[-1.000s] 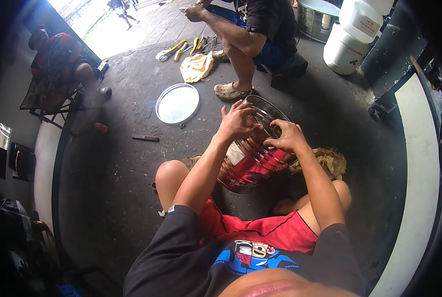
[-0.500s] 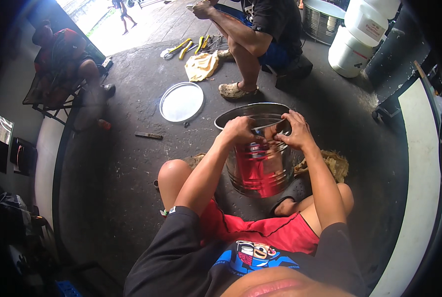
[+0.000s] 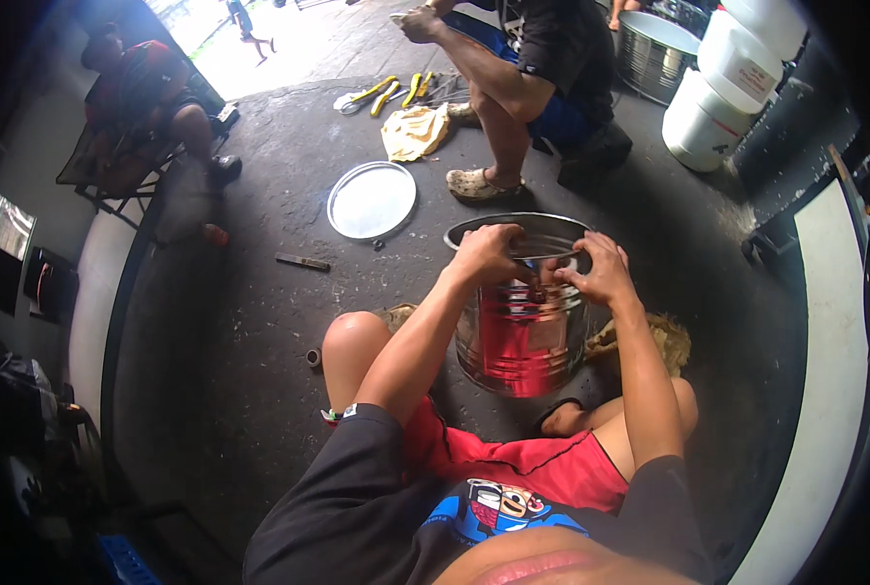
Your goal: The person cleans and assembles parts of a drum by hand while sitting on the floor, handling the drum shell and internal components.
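Note:
A shiny ribbed metal drum shell (image 3: pixel 513 336) stands between my bent legs, its open round top facing up and slightly toward me. My left hand (image 3: pixel 491 255) grips the rim on the near left, fingers curled over the edge and thumb against the outer wall. On the near right, my right hand (image 3: pixel 603 269) holds the same rim, with its thumb pointing inward toward the other thumb. Red from my shorts reflects in the polished wall. The bottom of the inside is hidden.
A white drumhead with a metal hoop (image 3: pixel 373 200) lies beyond my left knee, near a flat bar (image 3: pixel 303 261). Yellow-handled pliers (image 3: pixel 384 98) and a yellowish cloth (image 3: pixel 415 133) lie farther off. One person (image 3: pixel 513 88) sits opposite; another (image 3: pixel 147 107) sits far left. White containers (image 3: pixel 705 122) stand back right.
The whole view has shifted, so the scene sits a little farther right. Both hands stay on the drum shell's rim; my right fingers now curl more over the edge.

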`<state>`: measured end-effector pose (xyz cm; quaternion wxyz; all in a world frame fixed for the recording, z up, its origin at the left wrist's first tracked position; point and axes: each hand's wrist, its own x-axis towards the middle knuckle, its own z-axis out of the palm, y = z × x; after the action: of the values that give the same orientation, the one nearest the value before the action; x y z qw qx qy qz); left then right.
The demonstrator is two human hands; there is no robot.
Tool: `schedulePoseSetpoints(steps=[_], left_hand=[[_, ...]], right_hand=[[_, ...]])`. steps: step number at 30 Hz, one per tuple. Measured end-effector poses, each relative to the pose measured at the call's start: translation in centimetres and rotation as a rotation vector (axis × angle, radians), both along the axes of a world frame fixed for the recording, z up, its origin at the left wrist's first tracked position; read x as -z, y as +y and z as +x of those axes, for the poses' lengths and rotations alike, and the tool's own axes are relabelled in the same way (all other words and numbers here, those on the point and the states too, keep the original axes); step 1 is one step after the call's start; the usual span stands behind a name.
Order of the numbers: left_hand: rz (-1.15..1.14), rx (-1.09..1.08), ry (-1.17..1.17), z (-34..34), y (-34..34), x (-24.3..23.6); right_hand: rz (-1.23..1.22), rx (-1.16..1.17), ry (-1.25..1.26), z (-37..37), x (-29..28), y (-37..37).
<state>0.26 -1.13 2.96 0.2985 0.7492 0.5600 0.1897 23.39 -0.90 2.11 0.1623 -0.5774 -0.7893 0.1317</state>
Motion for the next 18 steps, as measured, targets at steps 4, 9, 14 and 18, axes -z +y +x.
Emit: schedulePoseSetpoints(steps=[4, 9, 14, 18], left_hand=[[0.076, -0.017, 0.049, -0.2, 0.5, 0.6], [0.097, 0.029, 0.060, -0.4, 0.1, 0.6], [0.170, 0.075, -0.014, -0.6, 0.7, 1.4], [0.141, 0.081, 0.010, -0.4, 0.4, 0.3]], right_hand=[[-0.067, -0.027, 0.068, -0.2, -1.2, -0.3], [-0.194, -0.136, 0.122, -0.9, -0.7, -1.1], [-0.241, -0.201, 0.074, -1.6, -0.8, -1.6], [-0.237, -0.222, 0.106, -1.6, -0.5, -1.5]])
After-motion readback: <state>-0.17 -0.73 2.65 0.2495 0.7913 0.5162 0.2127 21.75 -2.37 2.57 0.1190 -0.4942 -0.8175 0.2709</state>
